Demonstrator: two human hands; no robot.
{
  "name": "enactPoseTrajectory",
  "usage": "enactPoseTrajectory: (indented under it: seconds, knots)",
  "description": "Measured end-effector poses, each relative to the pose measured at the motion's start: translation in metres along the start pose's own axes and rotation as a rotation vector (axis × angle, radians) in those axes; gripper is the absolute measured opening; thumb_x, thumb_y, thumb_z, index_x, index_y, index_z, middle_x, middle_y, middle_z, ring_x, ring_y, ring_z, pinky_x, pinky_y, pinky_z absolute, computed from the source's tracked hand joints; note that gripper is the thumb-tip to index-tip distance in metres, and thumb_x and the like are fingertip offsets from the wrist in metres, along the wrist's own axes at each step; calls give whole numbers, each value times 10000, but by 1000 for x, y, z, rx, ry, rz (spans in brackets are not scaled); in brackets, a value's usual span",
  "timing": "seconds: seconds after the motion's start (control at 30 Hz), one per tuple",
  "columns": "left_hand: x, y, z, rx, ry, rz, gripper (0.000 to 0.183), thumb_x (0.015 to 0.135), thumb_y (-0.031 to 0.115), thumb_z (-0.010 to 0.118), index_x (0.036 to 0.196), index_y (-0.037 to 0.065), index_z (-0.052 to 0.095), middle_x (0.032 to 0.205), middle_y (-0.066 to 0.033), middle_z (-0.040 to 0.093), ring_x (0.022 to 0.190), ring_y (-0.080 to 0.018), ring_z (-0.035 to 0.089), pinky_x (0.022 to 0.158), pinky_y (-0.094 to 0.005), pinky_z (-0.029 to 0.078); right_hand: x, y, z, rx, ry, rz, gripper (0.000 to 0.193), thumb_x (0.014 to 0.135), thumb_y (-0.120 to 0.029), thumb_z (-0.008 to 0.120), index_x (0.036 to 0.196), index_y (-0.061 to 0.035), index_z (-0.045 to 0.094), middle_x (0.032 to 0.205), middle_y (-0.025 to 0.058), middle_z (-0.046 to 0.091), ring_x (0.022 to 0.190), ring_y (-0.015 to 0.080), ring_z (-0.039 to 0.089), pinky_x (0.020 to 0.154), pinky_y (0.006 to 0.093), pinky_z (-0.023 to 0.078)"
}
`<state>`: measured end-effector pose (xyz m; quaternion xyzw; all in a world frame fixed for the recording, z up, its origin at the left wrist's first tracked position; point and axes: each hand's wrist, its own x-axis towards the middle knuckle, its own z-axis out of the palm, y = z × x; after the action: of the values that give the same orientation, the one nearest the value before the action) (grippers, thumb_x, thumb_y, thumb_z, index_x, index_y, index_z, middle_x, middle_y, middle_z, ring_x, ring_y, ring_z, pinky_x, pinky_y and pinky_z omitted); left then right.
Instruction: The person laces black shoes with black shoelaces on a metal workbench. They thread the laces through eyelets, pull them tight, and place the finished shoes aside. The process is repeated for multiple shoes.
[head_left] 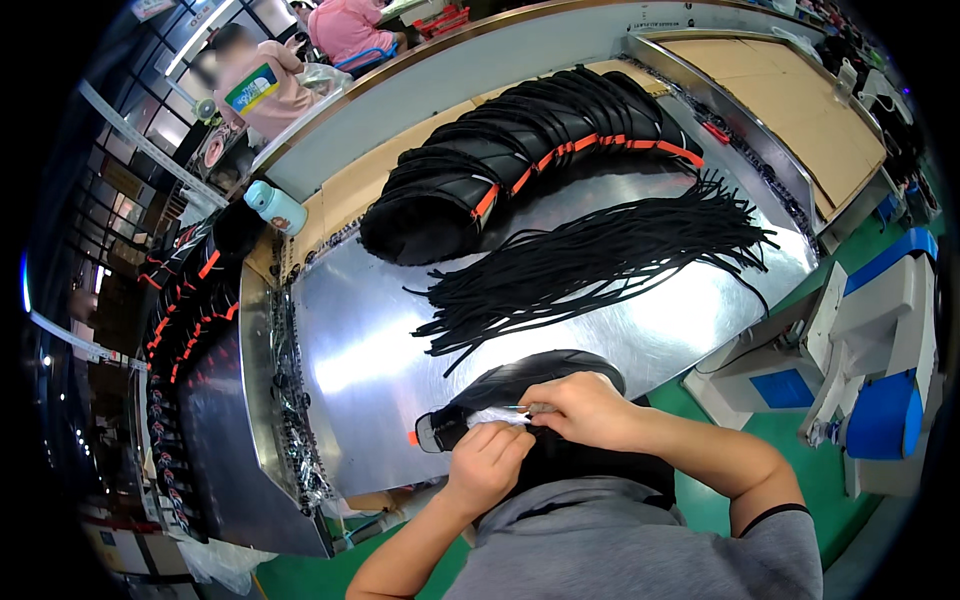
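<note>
A black shoe upper [545, 372] lies at the near edge of the metal table, in front of my body. My left hand [490, 462] is closed on its near side, fingers bent beside a crumpled white piece [492, 416] in its opening. From the right, my right hand [585, 408] pinches a slim tool [524, 407] whose thin tip points left over the white piece. The tool's exact kind is too small to make out. Beyond the hands lies a loose bundle of black laces [600, 265]. Behind it, a long nested row of black shoe uppers [540, 150] shows orange edging.
The metal tabletop [370, 350] has a raised rim. A light blue bottle [275, 207] stands at its far left corner. More shoe uppers [185, 290] line a surface at left. A white and blue machine [870, 360] stands at right. Other people [262, 85] sit beyond the partition.
</note>
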<state>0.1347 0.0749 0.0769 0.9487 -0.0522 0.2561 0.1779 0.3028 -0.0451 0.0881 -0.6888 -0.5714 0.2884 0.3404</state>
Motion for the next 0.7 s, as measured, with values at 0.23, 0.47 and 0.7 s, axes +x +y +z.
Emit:
enactPoseTrajectory:
  seconds: [0.23,0.47,0.7]
  knots:
    - [-5,-6,-7,-170,-97,-100,251,723,-29,762,923,30,622,822,-97,650,696,-266,624,628,-325,501,9,-16,-93,585,757,-239,217,856,15,656,1069,-11,690,931,90,708,810,167,696,769,288,566]
    - [18,7,-19,-526,-69,-674,540,801,126,776,1269,19,529,914,-152,681,802,-297,647,748,-349,511,2,14,-3,726,207,169,151,867,-97,719,984,-11,678,919,35,700,888,123,655,838,281,515]
    - [20,10,2,18,106,-521,326,780,266,803,1011,75,674,776,-88,644,651,-263,553,679,-368,415,10,19,5,594,165,142,155,857,-136,713,936,-8,677,948,51,590,842,141,599,778,279,485]
